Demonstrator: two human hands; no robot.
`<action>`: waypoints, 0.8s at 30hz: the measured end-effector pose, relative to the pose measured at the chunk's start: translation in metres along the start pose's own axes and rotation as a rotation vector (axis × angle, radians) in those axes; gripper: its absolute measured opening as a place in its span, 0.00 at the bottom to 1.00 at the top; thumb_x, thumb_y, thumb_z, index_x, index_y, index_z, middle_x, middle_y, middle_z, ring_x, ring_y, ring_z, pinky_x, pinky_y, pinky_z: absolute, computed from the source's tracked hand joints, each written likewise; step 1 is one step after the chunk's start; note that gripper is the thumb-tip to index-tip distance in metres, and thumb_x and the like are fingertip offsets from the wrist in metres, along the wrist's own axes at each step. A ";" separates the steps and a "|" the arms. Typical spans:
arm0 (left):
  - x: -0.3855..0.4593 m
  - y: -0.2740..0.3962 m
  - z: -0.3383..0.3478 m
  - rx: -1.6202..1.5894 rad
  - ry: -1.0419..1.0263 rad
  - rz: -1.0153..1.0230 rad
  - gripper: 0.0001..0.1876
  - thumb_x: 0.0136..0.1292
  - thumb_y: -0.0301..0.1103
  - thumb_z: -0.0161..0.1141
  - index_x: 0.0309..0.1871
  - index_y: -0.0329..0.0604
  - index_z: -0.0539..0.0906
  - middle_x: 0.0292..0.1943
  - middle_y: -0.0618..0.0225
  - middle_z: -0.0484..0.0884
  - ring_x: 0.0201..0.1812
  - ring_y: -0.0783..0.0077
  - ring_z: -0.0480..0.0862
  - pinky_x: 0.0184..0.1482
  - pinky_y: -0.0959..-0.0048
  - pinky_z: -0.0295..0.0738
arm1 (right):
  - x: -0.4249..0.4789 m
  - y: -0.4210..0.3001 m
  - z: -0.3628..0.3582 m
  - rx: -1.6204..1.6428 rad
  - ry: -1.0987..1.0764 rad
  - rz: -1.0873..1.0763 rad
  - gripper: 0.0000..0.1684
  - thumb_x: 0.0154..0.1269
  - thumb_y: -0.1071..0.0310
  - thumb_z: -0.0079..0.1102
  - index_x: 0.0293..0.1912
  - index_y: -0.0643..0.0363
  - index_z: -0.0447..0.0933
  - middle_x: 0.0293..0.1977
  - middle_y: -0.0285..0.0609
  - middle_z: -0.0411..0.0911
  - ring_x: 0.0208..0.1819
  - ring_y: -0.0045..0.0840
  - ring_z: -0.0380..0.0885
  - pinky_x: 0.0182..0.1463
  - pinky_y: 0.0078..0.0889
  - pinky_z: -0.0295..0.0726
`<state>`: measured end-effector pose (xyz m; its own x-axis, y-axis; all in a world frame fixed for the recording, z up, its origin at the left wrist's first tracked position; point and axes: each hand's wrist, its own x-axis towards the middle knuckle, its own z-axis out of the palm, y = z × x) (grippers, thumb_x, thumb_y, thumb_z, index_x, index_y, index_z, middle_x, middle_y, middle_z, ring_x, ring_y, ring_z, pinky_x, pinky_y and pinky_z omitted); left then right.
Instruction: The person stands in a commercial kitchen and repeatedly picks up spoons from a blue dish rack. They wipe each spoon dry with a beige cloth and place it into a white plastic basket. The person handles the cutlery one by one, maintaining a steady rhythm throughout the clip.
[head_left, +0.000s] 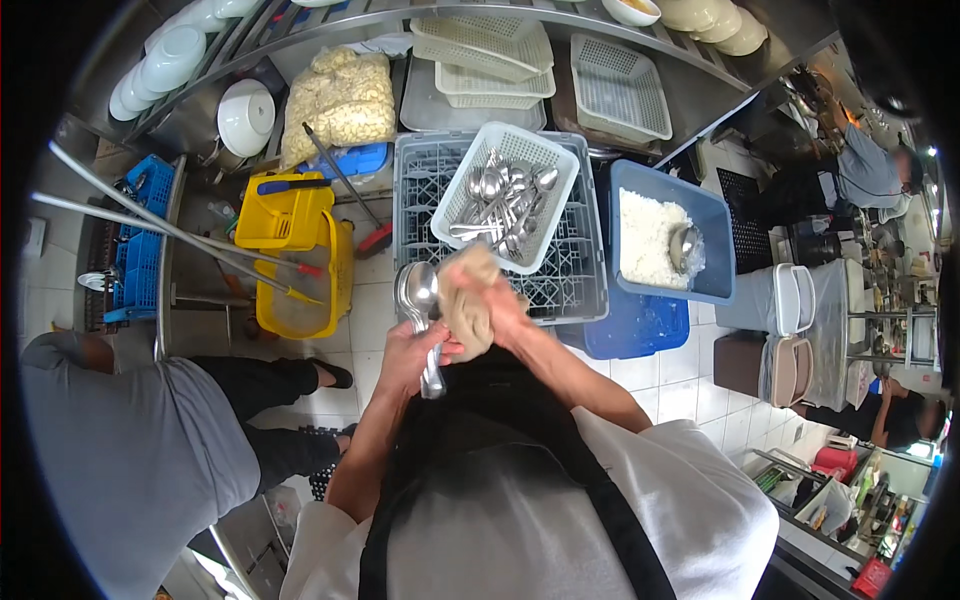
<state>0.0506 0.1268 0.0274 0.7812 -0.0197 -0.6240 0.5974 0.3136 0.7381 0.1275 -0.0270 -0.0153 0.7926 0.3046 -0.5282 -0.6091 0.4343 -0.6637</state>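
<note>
In my left hand (411, 356) is a stack of metal spoons (418, 289), held by the handles with the bowls pointing away from me. My right hand (499, 307) grips a beige cloth (466, 330), crumpled between the two hands and touching the left fingers. Just beyond the hands, a white perforated plastic basket (564, 202) holds many loose metal spoons (499, 187). That basket rests slightly tilted on a grey dish rack (409, 195) with a gridded inside.
To the right, a blue-grey tub (724, 225) holds white grains, likely rice, and a metal bowl (684, 247). A yellow mop bucket (341, 277) and a red-headed brush (375, 240) stand left. A person in grey (142, 450) is close at left; two people work far right.
</note>
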 end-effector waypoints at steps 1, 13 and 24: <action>-0.005 0.007 0.003 0.038 0.008 -0.014 0.15 0.65 0.35 0.61 0.47 0.32 0.78 0.35 0.56 0.84 0.29 0.69 0.86 0.26 0.81 0.76 | 0.007 -0.009 -0.004 0.097 -0.003 0.011 0.26 0.62 0.51 0.65 0.44 0.66 0.75 0.37 0.42 0.79 0.36 0.26 0.81 0.38 0.31 0.83; -0.013 -0.009 -0.003 0.063 0.040 0.106 0.11 0.70 0.33 0.53 0.44 0.34 0.79 0.32 0.58 0.85 0.18 0.81 0.76 0.19 0.80 0.66 | 0.025 -0.002 -0.045 0.212 -0.326 0.256 0.12 0.71 0.64 0.51 0.45 0.64 0.75 0.42 0.45 0.79 0.37 0.30 0.82 0.38 0.30 0.84; 0.004 -0.009 -0.004 -0.030 -0.004 0.014 0.13 0.68 0.35 0.57 0.46 0.32 0.78 0.36 0.57 0.85 0.34 0.65 0.87 0.29 0.77 0.78 | 0.008 -0.006 0.002 -0.188 -0.315 0.165 0.36 0.60 0.54 0.68 0.57 0.68 0.67 0.46 0.48 0.77 0.43 0.29 0.80 0.41 0.29 0.84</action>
<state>0.0475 0.1274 0.0177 0.7903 -0.0187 -0.6124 0.5805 0.3425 0.7387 0.1377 -0.0255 -0.0147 0.6353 0.6150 -0.4671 -0.7004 0.2041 -0.6839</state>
